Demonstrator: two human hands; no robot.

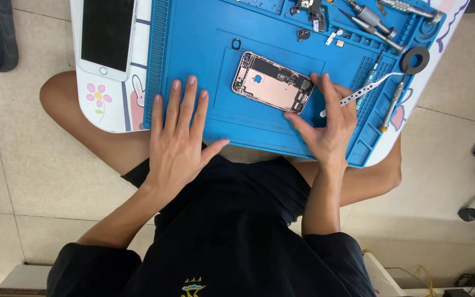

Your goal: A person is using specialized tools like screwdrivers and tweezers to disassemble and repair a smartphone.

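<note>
Left hand (178,137) spread flat on blue mat (193,33), right hand (325,124) pinching phone shell (272,82) edge

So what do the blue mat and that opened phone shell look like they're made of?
The blue mat looks like silicone or soft rubber: matte, with moulded ridges and compartments. The opened phone shell seems to be metal with a pinkish satin finish, though that's only its look. The right hand touches its edge.

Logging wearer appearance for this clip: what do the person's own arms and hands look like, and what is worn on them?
Both arms are bare from the short dark sleeves down. The left hand and right hand wear no gloves, and no rings, watch or wristband show. Fingernails are short and unpainted. The clothing is a dark top with a small yellow emblem low on the front.
</note>
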